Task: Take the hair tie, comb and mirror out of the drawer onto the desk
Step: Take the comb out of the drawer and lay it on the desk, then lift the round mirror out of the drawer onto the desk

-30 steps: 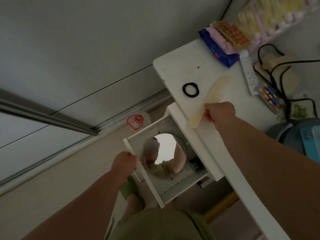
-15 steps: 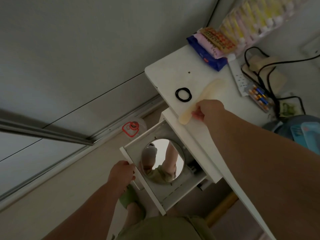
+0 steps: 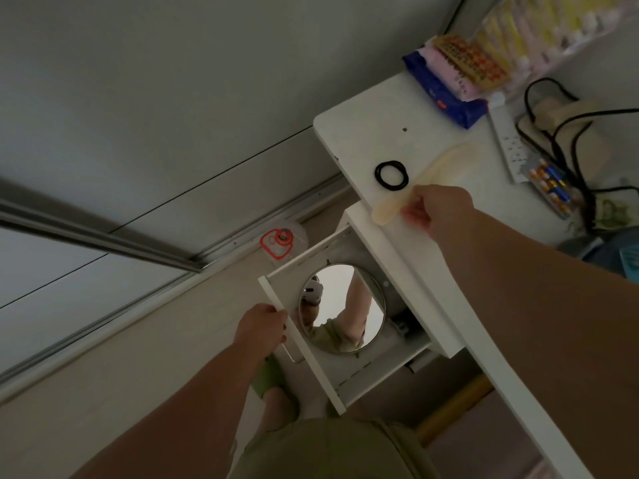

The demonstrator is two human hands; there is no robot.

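Note:
A black hair tie (image 3: pixel 391 175) lies on the white desk (image 3: pixel 366 133) near its left edge. Just right of it a cream comb (image 3: pixel 439 171) stretches across the desktop, and my right hand (image 3: pixel 437 209) pinches its near end at the desk's front edge. Below the desk the white drawer (image 3: pixel 359 375) stands pulled out. A round mirror (image 3: pixel 340 307) lies flat inside it, reflecting an arm. My left hand (image 3: pixel 262 328) grips the drawer's front panel.
At the back of the desk are a blue packet (image 3: pixel 446 95) with snack packs on it, a white power strip (image 3: pixel 510 146), a pack of batteries (image 3: pixel 549 183) and black cables (image 3: pixel 567 140). A clear container with a red-rimmed lid (image 3: pixel 278 242) sits on the floor by the wall.
My right hand has slid the comb slightly left, closer to the hair tie, and it now lies flatter on the desk. My left hand stays on the drawer front.

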